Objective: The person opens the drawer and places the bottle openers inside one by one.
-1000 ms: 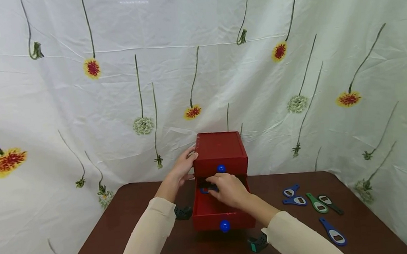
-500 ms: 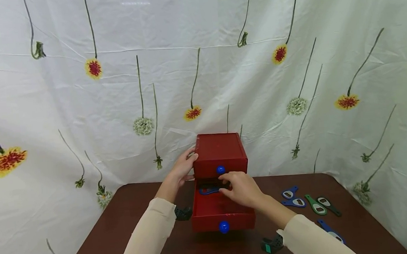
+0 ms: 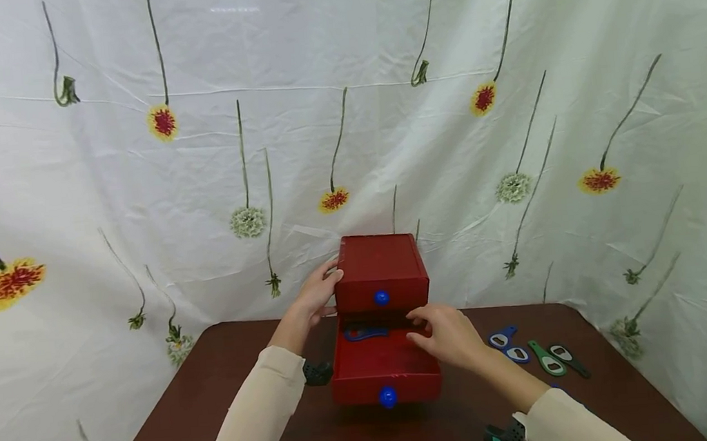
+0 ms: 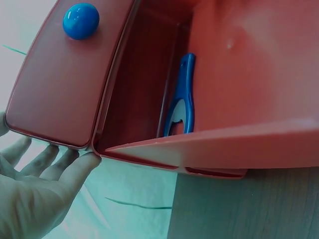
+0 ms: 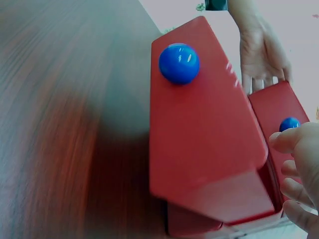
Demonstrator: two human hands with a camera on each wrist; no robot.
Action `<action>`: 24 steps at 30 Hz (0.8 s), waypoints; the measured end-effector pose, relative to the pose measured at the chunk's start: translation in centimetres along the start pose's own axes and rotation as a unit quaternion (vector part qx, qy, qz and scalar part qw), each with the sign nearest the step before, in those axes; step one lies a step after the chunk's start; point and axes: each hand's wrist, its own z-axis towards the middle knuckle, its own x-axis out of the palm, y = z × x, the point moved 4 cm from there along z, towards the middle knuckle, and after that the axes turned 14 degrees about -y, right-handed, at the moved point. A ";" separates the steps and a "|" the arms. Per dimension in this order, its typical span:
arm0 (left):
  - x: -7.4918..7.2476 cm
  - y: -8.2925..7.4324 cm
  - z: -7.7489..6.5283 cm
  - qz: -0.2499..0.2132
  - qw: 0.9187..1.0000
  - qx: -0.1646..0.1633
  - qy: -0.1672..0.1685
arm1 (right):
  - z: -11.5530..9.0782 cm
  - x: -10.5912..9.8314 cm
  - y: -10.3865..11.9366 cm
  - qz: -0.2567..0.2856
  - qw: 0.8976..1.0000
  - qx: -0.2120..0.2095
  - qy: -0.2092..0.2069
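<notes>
A small red drawer cabinet (image 3: 382,263) stands on the table, its lower drawer (image 3: 386,367) pulled out. Inside that drawer, towards the back left, lies a blue bottle opener (image 3: 365,333), which the left wrist view also shows. My left hand (image 3: 316,294) rests against the cabinet's left side, fingertips touching the edge by the upper drawer (image 4: 60,84). Over the right side of the lower drawer hovers my right hand (image 3: 450,334), fingers loosely bent with nothing between them. Each drawer front bears a round blue knob (image 3: 388,396).
To the right on the dark brown table (image 3: 269,421) lie several bottle openers, among them a blue one (image 3: 501,337), a green one (image 3: 548,359) and a dark green one (image 3: 569,358). Another blue one is mostly hidden by the right sleeve. A flowered white curtain (image 3: 296,128) hangs behind.
My right hand has let go of the blue bottle opener in the drawer and drawn away to the right. The left hand has stayed on the cabinet's side.
</notes>
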 end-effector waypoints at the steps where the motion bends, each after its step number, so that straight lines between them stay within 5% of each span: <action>1: 0.1 0.0 0.0 -0.002 1.000 0.001 0.003 | -0.2 -0.2 -0.3 -0.002 1.000 0.003 -0.003; 11: 0.2 -0.2 0.1 -0.006 1.000 -0.001 0.001 | -2.1 -2.1 -3.2 -0.018 0.997 0.070 0.003; 24: 0.0 0.1 0.1 -0.004 1.000 -0.006 -0.001 | -5.3 -4.3 -7.0 -0.046 0.997 0.063 -0.022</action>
